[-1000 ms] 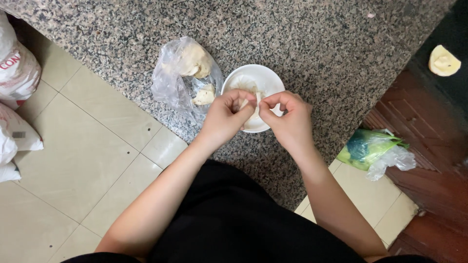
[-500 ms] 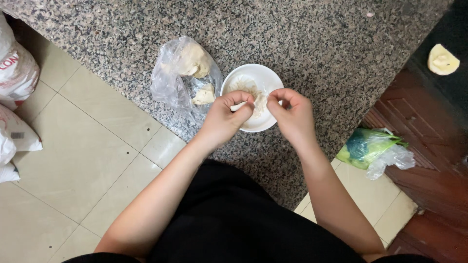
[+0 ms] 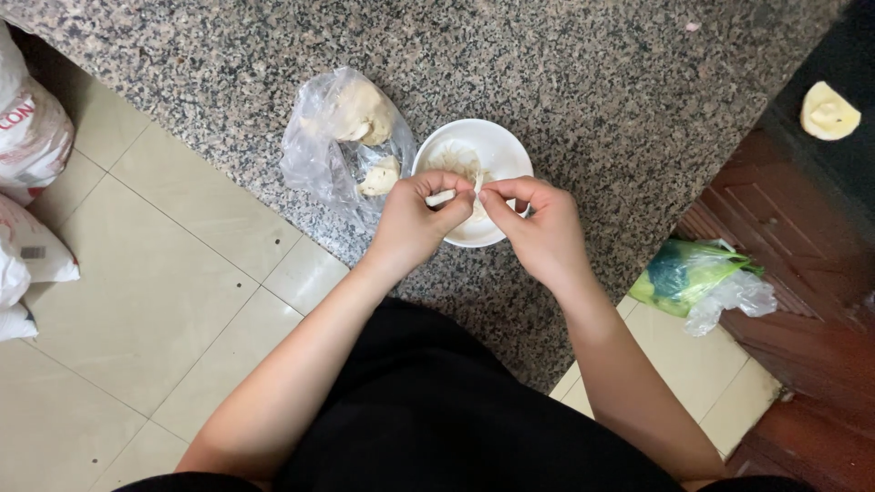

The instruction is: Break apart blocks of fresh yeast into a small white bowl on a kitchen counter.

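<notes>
A white bowl [image 3: 497, 146] stands on the speckled granite counter [image 3: 583, 82] with pale shredded pieces in it. Over its near rim, my left hand [image 3: 412, 223] pinches a small pale piece [image 3: 441, 197] between thumb and fingers. My right hand [image 3: 540, 230] grips the other end of a thin strip of the same food, fingertips almost meeting the left's. A clear plastic bag [image 3: 339, 137] with pale lumps inside lies just left of the bowl.
White sacks [image 3: 27, 137] lean on the tiled floor at the left. A green and clear plastic bag [image 3: 697, 278] lies on the floor at the right, beside dark wooden furniture [image 3: 793, 228]. A pale lump [image 3: 828, 111] rests on a dark surface at top right.
Both hands have stayed over the bowl's near edge, shifting slightly as the fingers pull at the pale piece. Bowl and bag have not moved.
</notes>
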